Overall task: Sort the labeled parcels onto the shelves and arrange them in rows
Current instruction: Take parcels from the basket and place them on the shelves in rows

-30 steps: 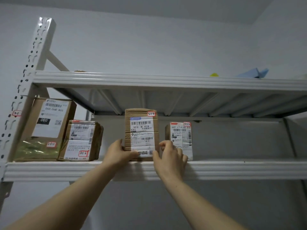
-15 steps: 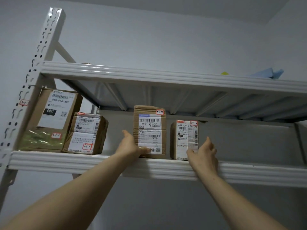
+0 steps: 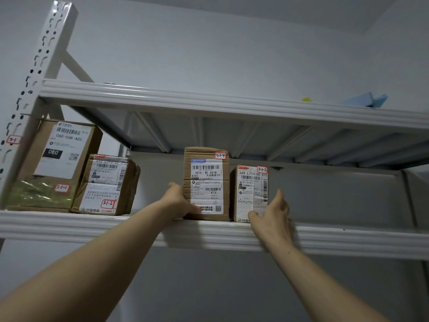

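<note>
Two bare forearms rise from 7 and 5 o'clock toward the lower shelf (image 3: 348, 240), one of two white metal shelves in sight. The left hand (image 3: 178, 202) grips box 3-1-4 (image 3: 206, 182) at its lower left corner, with the thumb laid across the front label and the fingers along the box's left side. The right hand (image 3: 275, 214) is spread and clasps nothing. Its thumb touches the lower front of box 3-1-5 (image 3: 251, 194), and its straight fingers stand at that box's 3 o'clock edge.

Four brown cardboard boxes stand on the lower shelf, each with one white shipping label and one small red-edged tag. The two at the hands are upright near the middle, side by side, and box 3-1-4 is the taller. Well apart at 9 o'clock sit the other two: box 3-1-2 (image 3: 106, 184) and, close on its left, the bigger box 3-1-1 (image 3: 60, 156), beside the one slotted post (image 3: 46, 54).

Farther up, the upper shelf (image 3: 209, 103) carries, toward 2 o'clock, one yellow thing (image 3: 306, 99) and a blue thing (image 3: 364, 101); whether the blue is one piece or two I cannot tell. Behind it all is a grey wall (image 3: 209, 43).
</note>
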`<state>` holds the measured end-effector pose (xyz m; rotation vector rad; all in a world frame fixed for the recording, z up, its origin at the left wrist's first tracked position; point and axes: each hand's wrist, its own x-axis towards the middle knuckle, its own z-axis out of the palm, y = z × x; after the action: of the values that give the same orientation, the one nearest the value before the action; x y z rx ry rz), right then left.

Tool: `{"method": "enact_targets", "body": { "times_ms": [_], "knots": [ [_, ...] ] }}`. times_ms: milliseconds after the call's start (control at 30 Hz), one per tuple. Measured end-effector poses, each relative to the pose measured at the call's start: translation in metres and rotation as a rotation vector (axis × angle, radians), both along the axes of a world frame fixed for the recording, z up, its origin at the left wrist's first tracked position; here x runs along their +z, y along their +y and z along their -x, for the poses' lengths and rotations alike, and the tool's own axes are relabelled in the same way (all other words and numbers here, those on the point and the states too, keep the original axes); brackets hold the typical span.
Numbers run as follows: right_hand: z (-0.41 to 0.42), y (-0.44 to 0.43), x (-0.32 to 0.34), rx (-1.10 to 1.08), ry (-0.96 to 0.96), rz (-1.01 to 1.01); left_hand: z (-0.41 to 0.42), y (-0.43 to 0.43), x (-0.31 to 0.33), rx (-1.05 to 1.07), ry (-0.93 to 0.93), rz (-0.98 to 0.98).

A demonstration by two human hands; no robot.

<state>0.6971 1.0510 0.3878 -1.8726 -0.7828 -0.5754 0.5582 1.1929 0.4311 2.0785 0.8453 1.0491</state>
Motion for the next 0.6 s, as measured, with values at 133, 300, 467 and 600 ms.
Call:
{"method": "enact_targets", "body": {
  "times_ms": [133,300,467,600],
  "knots": [
    [-0.002,0.001,-0.004,0.002,-0.023,0.008,0.001,-0.005,0.003,0.019,0.039,0.003],
    [-0.002,0.001,-0.005,0.001,-0.036,0.017,0.001,-0.009,0.002,0.031,0.059,-0.025],
    [-0.001,0.000,-0.006,0.010,-0.032,0.016,0.005,-0.011,-0.002,0.017,-0.003,-0.005],
    [0.000,-0.005,-0.009,0.048,-0.042,-0.021,0.009,-0.022,-0.007,0.029,-0.049,-0.005]
  ]
}}
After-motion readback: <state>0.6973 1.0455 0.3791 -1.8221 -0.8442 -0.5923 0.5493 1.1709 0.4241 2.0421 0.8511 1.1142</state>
